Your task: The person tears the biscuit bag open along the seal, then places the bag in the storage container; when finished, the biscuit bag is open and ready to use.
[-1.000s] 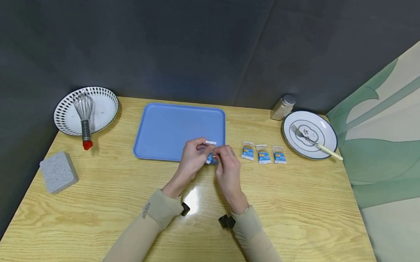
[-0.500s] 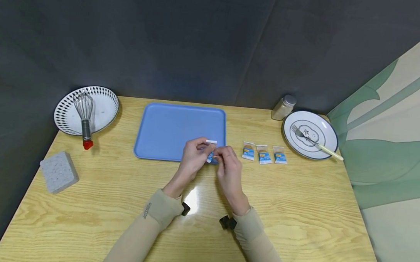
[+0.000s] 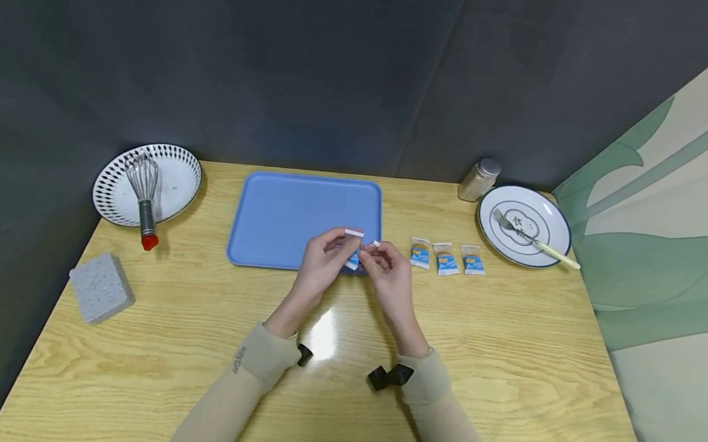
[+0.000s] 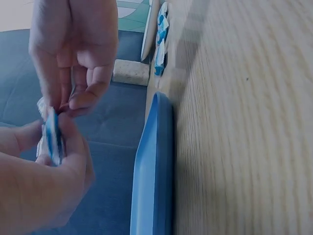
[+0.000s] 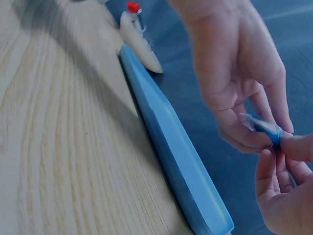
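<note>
Both hands hold one small blue and white sachet above the near right corner of the blue tray. My left hand pinches its left side, and the sachet shows edge-on between its thumb and fingers. My right hand pinches the right side with its fingertips. In the right wrist view the sachet sits between both hands' fingertips. Three more sachets lie in a row on the table to the right.
A patterned plate with a whisk stands at the back left, a grey sponge at the left edge. At the back right are a white plate with a fork and a shaker jar.
The hands have risen slightly with the sachet. The right hand's fingertips have shifted up along its right edge. Nothing else on the table has moved.
</note>
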The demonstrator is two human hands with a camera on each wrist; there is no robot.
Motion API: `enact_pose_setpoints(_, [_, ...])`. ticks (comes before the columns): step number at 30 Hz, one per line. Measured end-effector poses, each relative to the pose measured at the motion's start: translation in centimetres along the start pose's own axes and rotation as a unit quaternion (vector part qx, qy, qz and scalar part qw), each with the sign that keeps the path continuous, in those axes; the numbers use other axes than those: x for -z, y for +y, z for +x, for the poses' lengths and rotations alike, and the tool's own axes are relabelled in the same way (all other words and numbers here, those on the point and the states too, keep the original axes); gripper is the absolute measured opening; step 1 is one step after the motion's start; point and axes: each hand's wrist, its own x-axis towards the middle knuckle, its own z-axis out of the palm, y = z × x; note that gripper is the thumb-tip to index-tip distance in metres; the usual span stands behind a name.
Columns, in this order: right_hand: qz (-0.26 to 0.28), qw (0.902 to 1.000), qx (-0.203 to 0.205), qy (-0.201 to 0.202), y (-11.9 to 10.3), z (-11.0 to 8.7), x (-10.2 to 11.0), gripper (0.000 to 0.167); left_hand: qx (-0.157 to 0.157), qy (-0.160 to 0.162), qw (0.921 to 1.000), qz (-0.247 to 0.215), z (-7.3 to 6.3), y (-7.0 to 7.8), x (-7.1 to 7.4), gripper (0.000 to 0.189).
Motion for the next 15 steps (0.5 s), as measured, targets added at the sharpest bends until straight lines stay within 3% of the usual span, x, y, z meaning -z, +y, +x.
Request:
enact_pose_setpoints(4, [0.023, 0.9995, -0.013, 0.019, -0.20, -0.03, 0.12, 0.007, 0.050, -0.005, 0.9981, -0.035, -0.08, 0.10, 0.12, 0.037])
enact_pose_setpoints(7, [0.024, 0.9992, -0.017, 0.027, -0.36, -0.06, 0.10, 0.009, 0.075, 0.006, 0.9957, -0.055, 0.04, 0.06, 0.13, 0.032])
enact_pose_setpoints(15, [0.029, 0.9974, -0.061, 0.025, -0.23, 0.18, 0.08, 0.006, 0.074, 0.024, 0.9955, -0.055, -0.07, -0.10, 0.01, 0.018])
